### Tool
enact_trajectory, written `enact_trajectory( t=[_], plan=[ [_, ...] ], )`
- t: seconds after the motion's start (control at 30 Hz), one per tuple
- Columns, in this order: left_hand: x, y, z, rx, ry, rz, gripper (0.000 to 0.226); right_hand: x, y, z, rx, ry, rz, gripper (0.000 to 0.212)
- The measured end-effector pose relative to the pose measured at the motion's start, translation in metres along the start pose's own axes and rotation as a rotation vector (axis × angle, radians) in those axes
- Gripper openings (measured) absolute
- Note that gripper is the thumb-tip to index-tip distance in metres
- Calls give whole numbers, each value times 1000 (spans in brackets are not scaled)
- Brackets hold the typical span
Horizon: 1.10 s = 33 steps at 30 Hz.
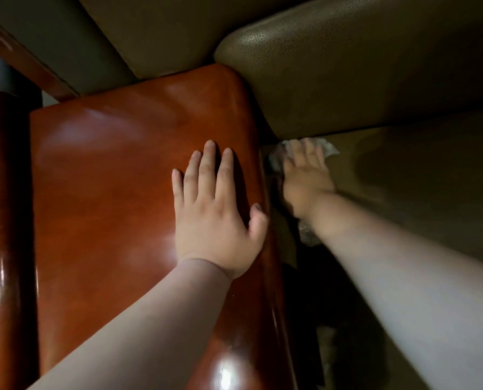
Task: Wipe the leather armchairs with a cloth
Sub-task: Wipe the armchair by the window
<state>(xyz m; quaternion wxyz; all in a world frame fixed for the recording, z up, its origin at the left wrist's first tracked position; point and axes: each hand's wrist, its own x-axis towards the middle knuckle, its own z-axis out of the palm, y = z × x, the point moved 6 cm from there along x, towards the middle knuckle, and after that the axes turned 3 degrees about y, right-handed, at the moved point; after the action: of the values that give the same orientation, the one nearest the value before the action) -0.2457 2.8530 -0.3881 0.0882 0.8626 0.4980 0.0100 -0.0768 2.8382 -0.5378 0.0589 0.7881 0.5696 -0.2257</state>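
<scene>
I see my left hand (216,212) lying flat on the glossy reddish-brown wooden armrest (127,170), fingers straight and slightly spread, thumb at the armrest's right edge, holding nothing. Just right of the armrest, down on the olive-brown leather seat cushion (420,175), my right hand (307,175) presses the white cloth (330,149) flat; the hand is blurred, but its fingers look extended over the cloth rather than curled, and cloth edges show beyond the fingertips and to their left. The cloth sits in the seat's corner, right beside the armrest and directly below the rounded leather back cushion (347,60). Another leather cushion (161,35) rises behind the armrest. Left of the armrest stands a second polished wooden piece (7,220). I can make out no container here.
</scene>
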Motion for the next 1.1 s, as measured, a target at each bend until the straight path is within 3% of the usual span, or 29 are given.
enact_trajectory(
  t=[0.1,0.2,0.3,0.43,0.57,0.67,0.73,0.87,0.93,1.1],
  plan=[
    [0,1,-2,-7,-4,-7,89,-25,-24,16,48,-49,-200,78],
    [0,0,0,1,-6,-6,89,-27,-6,12,25,-40,-329,89],
    [0,-1,0,8,11,-4,88,8,-1,5,-73,-101,-231,100],
    [-1,0,-2,9,10,-2,89,31,-12,12,60,-193,-21,111],
    [-1,0,-2,7,9,-2,89,-23,-1,16,-13,-81,-351,74],
    [-1,-1,-2,-5,11,-8,89,-82,16,14,-18,22,-525,64],
    [-1,-3,-1,10,19,-7,88,-73,27,12,-91,-11,-545,65],
    [-1,-3,-1,10,38,7,87,0,34,-13,-38,34,-272,67],
    [0,-2,-2,12,32,4,87,-3,28,-7,-30,43,-240,65],
    [-1,-1,-1,4,25,-4,88,-112,18,23,-32,-11,-617,48]
  ],
)
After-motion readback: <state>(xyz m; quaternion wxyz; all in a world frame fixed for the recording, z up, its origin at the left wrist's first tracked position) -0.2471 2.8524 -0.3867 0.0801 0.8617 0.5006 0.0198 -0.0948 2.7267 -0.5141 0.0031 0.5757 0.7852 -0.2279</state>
